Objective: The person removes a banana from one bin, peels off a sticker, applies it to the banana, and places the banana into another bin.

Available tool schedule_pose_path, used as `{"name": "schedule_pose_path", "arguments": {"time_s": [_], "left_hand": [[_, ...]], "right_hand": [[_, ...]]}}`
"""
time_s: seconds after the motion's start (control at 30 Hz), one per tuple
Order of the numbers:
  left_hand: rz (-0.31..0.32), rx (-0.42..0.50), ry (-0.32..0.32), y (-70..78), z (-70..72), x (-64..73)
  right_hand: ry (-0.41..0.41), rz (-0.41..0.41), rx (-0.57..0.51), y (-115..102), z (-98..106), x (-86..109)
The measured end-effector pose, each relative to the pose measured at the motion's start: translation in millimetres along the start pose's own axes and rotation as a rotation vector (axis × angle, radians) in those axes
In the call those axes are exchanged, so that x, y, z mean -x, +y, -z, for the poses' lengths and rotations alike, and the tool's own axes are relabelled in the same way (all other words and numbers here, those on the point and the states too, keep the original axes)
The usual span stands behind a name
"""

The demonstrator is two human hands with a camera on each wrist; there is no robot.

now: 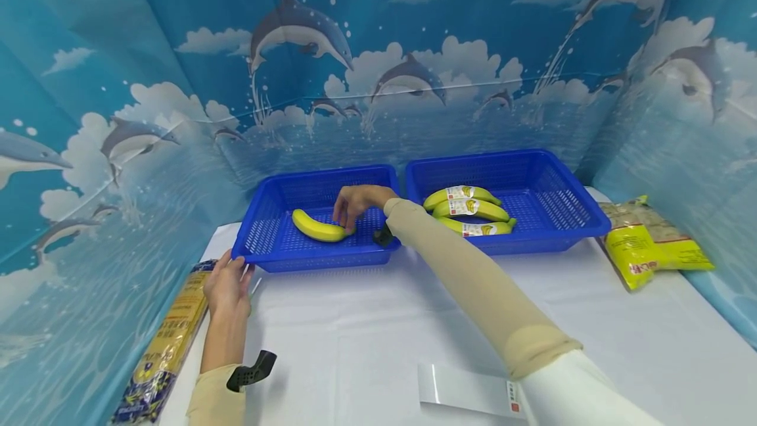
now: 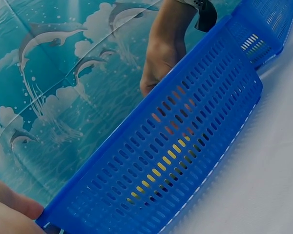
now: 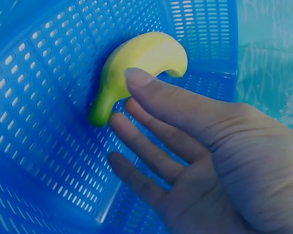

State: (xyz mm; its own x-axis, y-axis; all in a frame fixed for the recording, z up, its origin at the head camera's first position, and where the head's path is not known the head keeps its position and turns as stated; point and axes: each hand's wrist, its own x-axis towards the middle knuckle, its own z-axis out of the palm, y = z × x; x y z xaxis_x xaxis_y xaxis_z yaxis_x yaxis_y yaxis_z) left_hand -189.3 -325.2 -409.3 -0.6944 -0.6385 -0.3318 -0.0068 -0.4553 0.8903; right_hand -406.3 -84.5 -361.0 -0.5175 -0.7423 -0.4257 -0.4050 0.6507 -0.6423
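A single yellow banana (image 1: 322, 227) with a greenish stem lies in the left blue plastic basket (image 1: 331, 258). My right hand (image 1: 355, 206) reaches into that basket at the banana's stem end. Seen from the right wrist, the thumb overlaps the banana (image 3: 141, 56) and the other fingers (image 3: 146, 151) lie loosely spread just beside its stem. At the basket's front left corner, my left hand (image 1: 227, 288) grips the rim. In the left wrist view only part of the left hand (image 2: 10, 209) shows at that corner, and yellow shows through the slots of the basket (image 2: 136, 141).
Several bananas with paper labels (image 1: 470, 208) lie in the right blue basket (image 1: 573, 215), close beside the left one. A yellow bag of food (image 1: 650, 245) is at the far right. Along the left edge lies a long yellow packet (image 1: 171, 334). A clear labelled strip (image 1: 467, 390) lies in front.
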Motion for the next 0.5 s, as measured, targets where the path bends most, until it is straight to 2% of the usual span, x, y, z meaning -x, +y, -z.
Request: {"name": "schedule_pose_path", "arguments": {"time_s": [0.2, 0.5], "left_hand": [[0.007, 0.003, -0.005, 0.8, 0.3, 0.6], [0.017, 0.009, 0.003, 0.9, 0.8, -0.1]], "right_hand": [[-0.050, -0.056, 0.085, 3.3, -0.5, 0.9], [-0.147, -0.119, 0.087, 9.3, -0.4, 0.2]]}}
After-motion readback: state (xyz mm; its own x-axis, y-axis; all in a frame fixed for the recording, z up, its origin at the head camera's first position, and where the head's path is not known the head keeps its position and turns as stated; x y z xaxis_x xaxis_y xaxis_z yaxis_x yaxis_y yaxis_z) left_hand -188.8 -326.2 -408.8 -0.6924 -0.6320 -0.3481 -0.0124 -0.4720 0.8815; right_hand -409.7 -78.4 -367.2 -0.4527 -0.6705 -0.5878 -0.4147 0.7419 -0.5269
